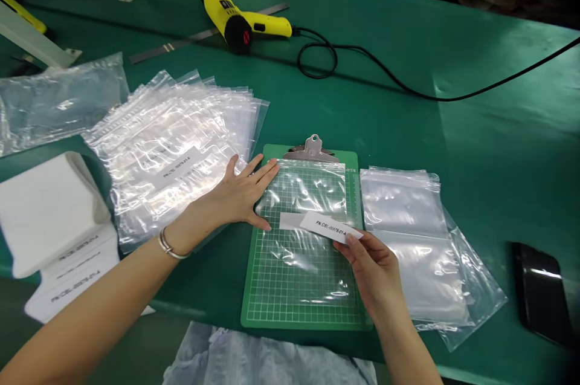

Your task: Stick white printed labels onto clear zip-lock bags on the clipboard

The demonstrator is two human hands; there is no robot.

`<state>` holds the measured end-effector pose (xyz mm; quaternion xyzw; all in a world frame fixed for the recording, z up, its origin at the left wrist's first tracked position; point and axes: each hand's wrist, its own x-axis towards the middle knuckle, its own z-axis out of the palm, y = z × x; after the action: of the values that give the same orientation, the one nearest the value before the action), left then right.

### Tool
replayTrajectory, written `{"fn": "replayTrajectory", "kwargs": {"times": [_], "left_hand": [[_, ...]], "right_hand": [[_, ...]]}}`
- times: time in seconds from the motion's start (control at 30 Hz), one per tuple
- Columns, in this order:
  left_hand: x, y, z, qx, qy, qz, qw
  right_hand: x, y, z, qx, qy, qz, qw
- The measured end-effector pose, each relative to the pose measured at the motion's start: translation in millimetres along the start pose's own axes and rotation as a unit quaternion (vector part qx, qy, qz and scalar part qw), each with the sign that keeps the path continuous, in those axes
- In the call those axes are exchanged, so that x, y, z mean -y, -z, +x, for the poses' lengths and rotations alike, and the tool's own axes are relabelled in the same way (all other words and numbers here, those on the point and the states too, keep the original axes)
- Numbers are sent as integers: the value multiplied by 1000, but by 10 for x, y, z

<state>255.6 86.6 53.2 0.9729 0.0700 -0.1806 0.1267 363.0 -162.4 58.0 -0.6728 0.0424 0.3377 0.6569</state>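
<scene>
A clear zip bag (303,270) lies flat on a green gridded clipboard (254,306) with a metal clip (312,148) at its top. My left hand (247,190) is spread at the bag's upper left edge, fingers apart. Between thumb and fingers, my right hand (374,264) pinches a white printed label (328,226) by its right end, over the middle of the bag. A pale strip (290,221) shows beneath the label's left end; whether it is a reflection or another label, I cannot tell. A stack of clear bags (408,246) lies right of the clipboard.
Fanned, labelled bags (181,131) lie at left, beside a label stack (49,210) and a larger clear bag (63,101). Behind are a yellow heat gun (226,10), its black cable (385,64) and a steel ruler (163,49). A black phone-like object (541,291) lies at right.
</scene>
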Motion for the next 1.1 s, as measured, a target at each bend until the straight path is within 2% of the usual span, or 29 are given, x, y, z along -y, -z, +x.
{"fn": "replayTrajectory", "kwargs": {"times": [0.47, 0.73, 0.93, 1.1], "left_hand": [[-44, 41, -4, 11, -2, -12, 1000], [-42, 47, 4, 19, -5, -30, 999], [-58, 77, 9, 43, 8, -22, 999], [-46, 57, 11, 33, 3, -5, 999]], "right_hand": [[80, 9, -1, -38, 8, 5, 999], [68, 1, -4, -37, 22, -19, 999], [93, -14, -3, -43, -2, -25, 999], [104, -17, 8, -35, 5, -33, 999]]}}
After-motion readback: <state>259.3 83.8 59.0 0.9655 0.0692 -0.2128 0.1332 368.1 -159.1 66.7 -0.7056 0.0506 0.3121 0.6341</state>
